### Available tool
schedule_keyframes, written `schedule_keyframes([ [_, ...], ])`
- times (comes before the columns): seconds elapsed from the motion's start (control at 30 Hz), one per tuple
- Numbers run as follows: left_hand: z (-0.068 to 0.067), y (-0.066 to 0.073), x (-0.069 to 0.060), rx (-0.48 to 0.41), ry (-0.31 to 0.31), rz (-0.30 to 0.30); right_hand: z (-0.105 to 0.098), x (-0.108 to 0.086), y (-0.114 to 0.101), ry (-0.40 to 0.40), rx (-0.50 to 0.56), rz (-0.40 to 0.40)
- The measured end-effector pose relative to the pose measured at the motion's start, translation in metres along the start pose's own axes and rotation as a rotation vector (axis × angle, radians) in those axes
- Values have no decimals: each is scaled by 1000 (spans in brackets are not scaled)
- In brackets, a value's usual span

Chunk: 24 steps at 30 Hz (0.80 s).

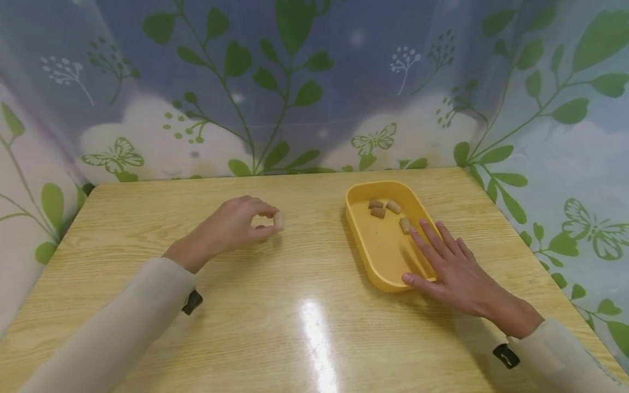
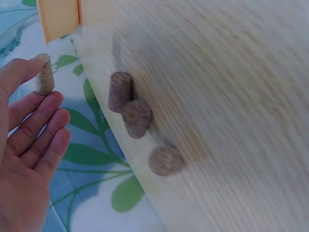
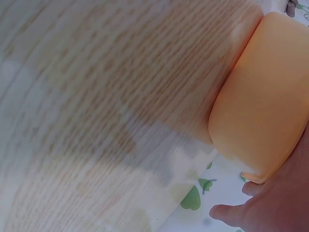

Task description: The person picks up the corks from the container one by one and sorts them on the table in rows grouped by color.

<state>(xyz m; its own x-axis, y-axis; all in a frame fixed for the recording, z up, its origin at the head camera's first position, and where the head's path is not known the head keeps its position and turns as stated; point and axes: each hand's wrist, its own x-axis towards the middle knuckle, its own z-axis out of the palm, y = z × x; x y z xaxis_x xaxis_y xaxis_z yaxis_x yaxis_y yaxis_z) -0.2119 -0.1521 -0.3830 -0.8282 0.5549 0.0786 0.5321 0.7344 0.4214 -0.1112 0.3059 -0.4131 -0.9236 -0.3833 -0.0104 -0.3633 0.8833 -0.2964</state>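
Note:
Between the thumb and index finger of my left hand (image 1: 231, 232) I pinch a small light cork (image 1: 278, 221), held over the wooden table. The left wrist view shows this cork upright, the other fingers loosely bent below it. Three darker corks (image 2: 137, 118) stand on the table in that view; in the head view they cannot be made out, perhaps hidden by my left hand. My right hand (image 1: 454, 275), fingers spread, lies over the right edge of a yellow tray (image 1: 383, 256). Inside the tray are several corks (image 1: 378, 212), brown and light ones.
The wood-grain table (image 1: 295, 338) ends at a patterned cloth (image 1: 295, 125) with leaves and butterflies, which rises behind it and along both sides. The tray stands right of the table's middle. Dark bands (image 1: 506, 356) show at both wrists.

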Motion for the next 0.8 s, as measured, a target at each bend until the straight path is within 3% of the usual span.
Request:
schedule_keyframes([
  [0.23, -1, -11, -16, 1, -2, -16, -1, 0, -1, -9, 1, 5],
  [0.6, -3, -24, -40, 62, 30, 19, -3, -1, -4, -14, 3, 7],
  [0.8, -6, -28, -53, 62, 21, -16, -3, -1, -4, -11, 1, 8],
])
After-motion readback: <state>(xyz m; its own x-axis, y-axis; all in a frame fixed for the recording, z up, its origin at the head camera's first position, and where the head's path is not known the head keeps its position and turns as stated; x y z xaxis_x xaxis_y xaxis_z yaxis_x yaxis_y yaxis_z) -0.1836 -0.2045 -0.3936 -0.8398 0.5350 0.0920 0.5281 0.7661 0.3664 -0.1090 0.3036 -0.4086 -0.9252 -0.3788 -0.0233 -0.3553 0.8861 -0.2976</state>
